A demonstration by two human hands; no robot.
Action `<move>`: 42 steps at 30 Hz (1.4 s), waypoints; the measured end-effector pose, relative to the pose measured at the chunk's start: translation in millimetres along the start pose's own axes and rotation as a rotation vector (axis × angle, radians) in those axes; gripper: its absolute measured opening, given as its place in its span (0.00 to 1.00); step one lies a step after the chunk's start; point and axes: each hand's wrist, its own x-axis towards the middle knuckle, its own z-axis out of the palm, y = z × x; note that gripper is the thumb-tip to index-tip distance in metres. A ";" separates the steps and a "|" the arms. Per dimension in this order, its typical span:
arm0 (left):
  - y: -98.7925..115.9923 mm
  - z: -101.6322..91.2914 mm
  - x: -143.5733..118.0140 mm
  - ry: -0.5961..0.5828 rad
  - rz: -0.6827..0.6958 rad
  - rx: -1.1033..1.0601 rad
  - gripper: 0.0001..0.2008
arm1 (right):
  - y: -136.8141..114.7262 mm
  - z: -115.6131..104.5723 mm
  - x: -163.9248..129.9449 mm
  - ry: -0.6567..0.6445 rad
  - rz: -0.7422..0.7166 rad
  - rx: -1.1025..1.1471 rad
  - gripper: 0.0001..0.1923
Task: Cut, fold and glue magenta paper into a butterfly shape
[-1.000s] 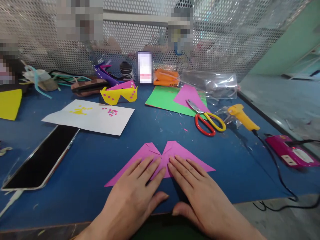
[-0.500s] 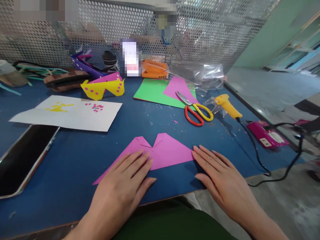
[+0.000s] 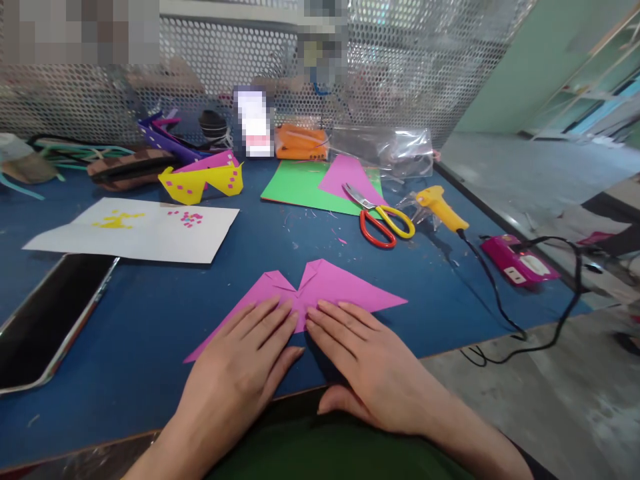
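A pink sheet of folded paper (image 3: pixel 345 283) lies on the blue table (image 3: pixel 240 287) in front of me, with two pointed ends and a V-shaped notch at its top edge. Small folded flaps show on both sides of that notch. My left hand (image 3: pixel 240 360) rests with fingers stretched flat on the paper's left half. Beside it, my right hand (image 3: pixel 365 360) lies with its fingers extended on the lower middle of the paper, thumb held apart. Both hands cover part of the lower edge.
Scissors (image 3: pixel 377 217) lie partly on green and pink sheets (image 3: pixel 295 183). A yellow glue gun (image 3: pixel 443 208) is corded near a magenta power strip (image 3: pixel 520 260). At left are white paper (image 3: pixel 145 243) with small cut pieces, a phone (image 3: pixel 55 320) and yellow paper glasses (image 3: pixel 185 187).
My right hand has moved left from the paper's right tip to its middle, next to my left hand. The left hand stays on the paper. The view has shifted slightly.
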 end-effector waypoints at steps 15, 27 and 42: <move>1.0 0.5 1.7 0.006 0.045 0.075 0.17 | 39.5 -30.6 -80.4 0.386 0.725 -0.460 0.34; 8.3 -5.2 -5.3 0.001 -0.095 0.013 0.17 | 0.4 18.1 -1.4 -0.037 0.109 -0.036 0.35; -1.8 -25.8 -46.2 -0.375 -0.213 0.167 0.45 | 3.9 18.6 -10.1 0.028 0.027 -0.099 0.38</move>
